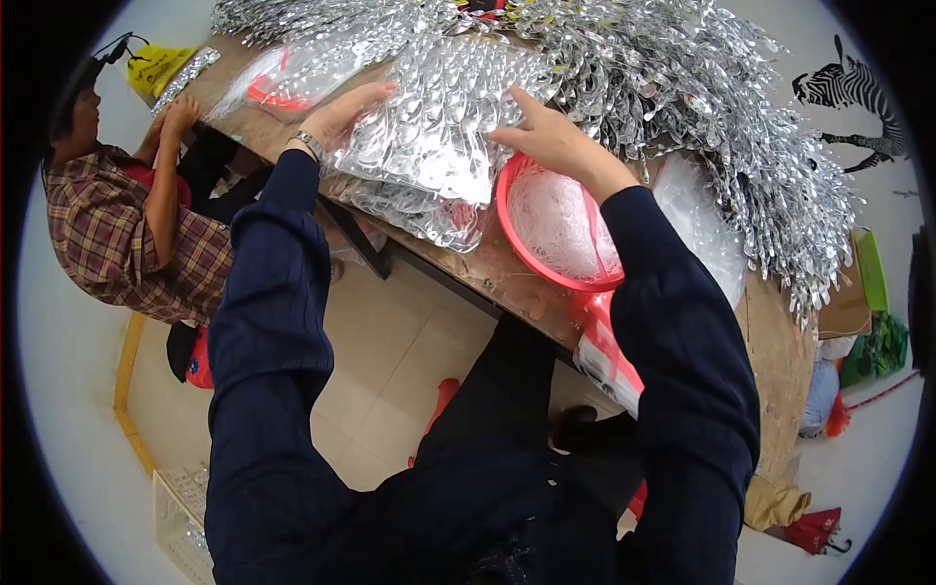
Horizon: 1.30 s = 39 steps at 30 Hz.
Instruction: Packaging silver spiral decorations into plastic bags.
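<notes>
A stack of see-through plastic bags (424, 136) with shiny silver teardrop-shaped pieces lies at the table's near edge. My left hand (343, 115) rests along the stack's left side, fingers stretched out. Over its right side is my right hand (551, 141), thumb and forefinger spread apart. Neither hand visibly grips anything, though some fingertips are hidden. Just below my right hand stands a round red basket (507, 229) holding fine whitish strands. Behind the stack, a large heap of silver leaf-like strands (673, 83) spreads to the right and hangs over the table's edge.
Another person in a checked shirt (127, 229) sits at the left beside the wooden table (770, 390). A see-through bag with red trim (292, 88) and a yellow bag (156, 70) lie at the far left. A red-and-white package (609, 361) is near my right forearm.
</notes>
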{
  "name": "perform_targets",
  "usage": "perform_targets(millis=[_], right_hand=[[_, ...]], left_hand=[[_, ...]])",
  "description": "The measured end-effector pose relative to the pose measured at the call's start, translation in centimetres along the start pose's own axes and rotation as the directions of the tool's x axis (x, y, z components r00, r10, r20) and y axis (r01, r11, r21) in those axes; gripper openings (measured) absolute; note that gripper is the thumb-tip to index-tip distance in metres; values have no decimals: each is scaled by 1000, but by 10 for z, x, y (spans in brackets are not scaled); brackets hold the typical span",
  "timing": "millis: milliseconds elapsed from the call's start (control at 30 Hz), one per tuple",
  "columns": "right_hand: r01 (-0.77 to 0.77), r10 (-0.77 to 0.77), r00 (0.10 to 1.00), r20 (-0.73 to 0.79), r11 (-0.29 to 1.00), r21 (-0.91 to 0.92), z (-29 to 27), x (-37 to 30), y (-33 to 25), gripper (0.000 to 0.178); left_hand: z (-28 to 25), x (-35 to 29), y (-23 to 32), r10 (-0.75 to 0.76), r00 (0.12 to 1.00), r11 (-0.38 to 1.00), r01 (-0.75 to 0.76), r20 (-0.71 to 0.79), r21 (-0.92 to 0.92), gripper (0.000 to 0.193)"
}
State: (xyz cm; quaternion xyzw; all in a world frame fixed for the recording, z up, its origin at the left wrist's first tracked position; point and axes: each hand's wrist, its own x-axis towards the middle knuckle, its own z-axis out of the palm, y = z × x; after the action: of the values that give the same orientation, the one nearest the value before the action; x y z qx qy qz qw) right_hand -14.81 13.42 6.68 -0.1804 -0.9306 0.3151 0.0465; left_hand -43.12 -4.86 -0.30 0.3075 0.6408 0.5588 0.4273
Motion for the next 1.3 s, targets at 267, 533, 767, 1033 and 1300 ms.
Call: perform_targets(millis=[267, 533, 767, 1033, 1300], right_hand=[[37, -26, 998, 57, 977, -209, -38, -1, 40, 73], [-204, 171, 977, 129, 926, 318, -22, 24, 14, 74], [-116, 118, 993, 16, 927, 358, 11, 40, -5, 91], [-175, 238, 970, -48, 821, 543, 15, 37, -21, 79], [-58, 138, 988, -66, 733, 677, 8, -18, -67, 87]], left_hand=[[4, 3, 5, 18, 1000, 999, -18, 9, 30, 61], [5, -6, 4, 23, 999, 1000, -23, -40, -8, 60], [13, -14, 10, 123, 990, 991, -119, -74, 63, 59], [3, 0, 0, 150, 986, 988, -152, -66, -22, 56], [-15, -29, 21, 203, 978, 977, -199, -49, 80, 68]])
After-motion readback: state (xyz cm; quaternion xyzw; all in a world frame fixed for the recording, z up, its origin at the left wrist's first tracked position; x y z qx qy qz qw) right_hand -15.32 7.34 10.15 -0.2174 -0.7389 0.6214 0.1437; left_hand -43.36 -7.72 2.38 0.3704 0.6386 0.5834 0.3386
